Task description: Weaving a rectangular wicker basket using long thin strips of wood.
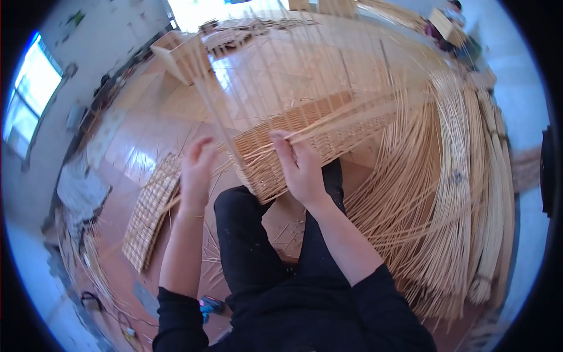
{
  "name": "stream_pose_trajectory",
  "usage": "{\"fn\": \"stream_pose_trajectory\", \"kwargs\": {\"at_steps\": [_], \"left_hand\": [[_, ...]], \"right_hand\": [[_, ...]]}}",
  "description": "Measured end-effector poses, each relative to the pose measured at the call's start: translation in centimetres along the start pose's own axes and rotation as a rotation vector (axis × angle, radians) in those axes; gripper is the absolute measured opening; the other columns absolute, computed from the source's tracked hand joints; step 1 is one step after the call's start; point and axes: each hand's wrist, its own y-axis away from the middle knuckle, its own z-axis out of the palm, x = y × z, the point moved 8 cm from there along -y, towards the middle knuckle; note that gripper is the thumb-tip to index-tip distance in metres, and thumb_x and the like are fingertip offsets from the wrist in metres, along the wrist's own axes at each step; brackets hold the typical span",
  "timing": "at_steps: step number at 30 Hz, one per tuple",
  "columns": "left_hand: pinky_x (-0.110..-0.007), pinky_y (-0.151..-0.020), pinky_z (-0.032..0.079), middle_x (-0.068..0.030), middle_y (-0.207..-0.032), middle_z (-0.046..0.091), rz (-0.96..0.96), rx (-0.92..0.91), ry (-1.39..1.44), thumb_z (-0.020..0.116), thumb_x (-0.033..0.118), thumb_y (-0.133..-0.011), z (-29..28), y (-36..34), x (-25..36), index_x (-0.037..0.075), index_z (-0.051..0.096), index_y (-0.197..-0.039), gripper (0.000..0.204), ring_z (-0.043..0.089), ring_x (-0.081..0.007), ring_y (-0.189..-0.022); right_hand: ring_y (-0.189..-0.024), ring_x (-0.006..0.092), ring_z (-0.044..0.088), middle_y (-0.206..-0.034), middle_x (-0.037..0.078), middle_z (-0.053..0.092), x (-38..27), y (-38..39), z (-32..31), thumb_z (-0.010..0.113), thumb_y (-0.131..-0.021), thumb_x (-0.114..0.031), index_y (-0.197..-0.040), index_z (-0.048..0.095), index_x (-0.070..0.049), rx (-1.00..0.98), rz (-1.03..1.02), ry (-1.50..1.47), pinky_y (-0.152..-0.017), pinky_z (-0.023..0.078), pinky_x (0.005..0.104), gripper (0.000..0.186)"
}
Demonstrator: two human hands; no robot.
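Observation:
A half-woven wicker basket (271,171) rests across my knees, its long upright stakes (328,70) rising from the rim and smeared by motion. At the rim, my right hand (304,176) is closed, thumb against fingers, on pale wicker strands (334,120) that run off to the right. My left hand (198,173) is raised just left of the basket's near corner, slightly blurred. Its fingers are apart, and nothing shows between them. Thin loose strand ends stick out close to it.
Large bundles of wicker rods (454,193) fan over the floor at my right. A woven panel (149,217) lies to my left. Farther off stands a wooden box (182,56). A blue-handled tool (210,306) lies by my left elbow. Another person (454,29) sits at the far right.

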Motion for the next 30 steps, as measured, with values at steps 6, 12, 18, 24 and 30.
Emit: {"fn": "stream_pose_trajectory", "kwargs": {"at_steps": [6, 12, 18, 24, 30], "left_hand": [[-0.041, -0.102, 0.044, -0.0211, -0.127, 0.058, -0.151, -0.178, -0.436, 0.064, 0.023, -0.09, 2.4, 3.5, -9.3, 0.006, 0.061, -0.125, 0.039, 0.055, -0.0364, -0.12], [-0.036, -0.091, 0.049, -0.0177, -0.11, 0.065, 0.201, -0.218, -0.359, 0.068, 0.025, -0.091, 9.6, -0.3, -7.6, 0.007, 0.064, -0.123, 0.036, 0.063, -0.0277, -0.103], [-0.034, -0.08, 0.051, -0.0128, -0.094, 0.069, -0.135, -0.488, 0.116, 0.072, 0.034, -0.088, 14.6, -1.4, -8.6, 0.01, 0.068, -0.118, 0.038, 0.065, -0.0203, -0.085], [-0.033, -0.07, 0.051, -0.0123, -0.087, 0.07, -0.163, -0.532, -0.189, 0.072, 0.034, -0.089, 15.4, -1.3, -8.7, 0.01, 0.067, -0.12, 0.039, 0.063, -0.0179, -0.073], [-0.028, -0.053, 0.036, 0.0023, -0.06, 0.04, -0.175, -0.49, -0.026, 0.075, 0.033, -0.088, 14.9, -0.5, -9.4, 0.01, 0.066, -0.121, 0.041, 0.037, -0.0076, -0.056]], "right_hand": [[-0.093, 0.0159, 0.065, -0.098, 0.01, 0.068, 7.3, 2.8, 0.4, 0.048, -0.106, -0.022, -0.101, 0.063, 0.004, 0.017, 0.127, 0.009, -0.085, 0.051, 0.0289, 0.03], [-0.111, 0.0235, 0.062, -0.117, 0.016, 0.063, 13.1, 6.3, -0.2, 0.037, -0.108, -0.037, -0.107, 0.057, 0.0, 0.099, 0.355, -0.351, -0.1, 0.048, 0.0382, 0.042], [-0.113, 0.0259, 0.06, -0.112, 0.016, 0.062, 13.5, 6.3, -2.5, 0.029, -0.108, -0.042, -0.104, 0.051, -0.001, 0.248, 0.272, -0.334, -0.104, 0.044, 0.0404, 0.047], [-0.095, 0.0231, 0.062, -0.097, 0.013, 0.062, 14.7, 4.5, -1.8, 0.03, -0.109, -0.034, -0.091, 0.045, -0.004, 0.105, 0.239, -0.162, -0.091, 0.047, 0.0374, 0.038], [-0.121, 0.0301, 0.056, -0.122, 0.019, 0.058, 13.5, 6.5, -1.5, 0.028, -0.108, -0.041, -0.105, 0.05, -0.001, 0.132, 0.265, -0.253, -0.109, 0.039, 0.0439, 0.046]]}}
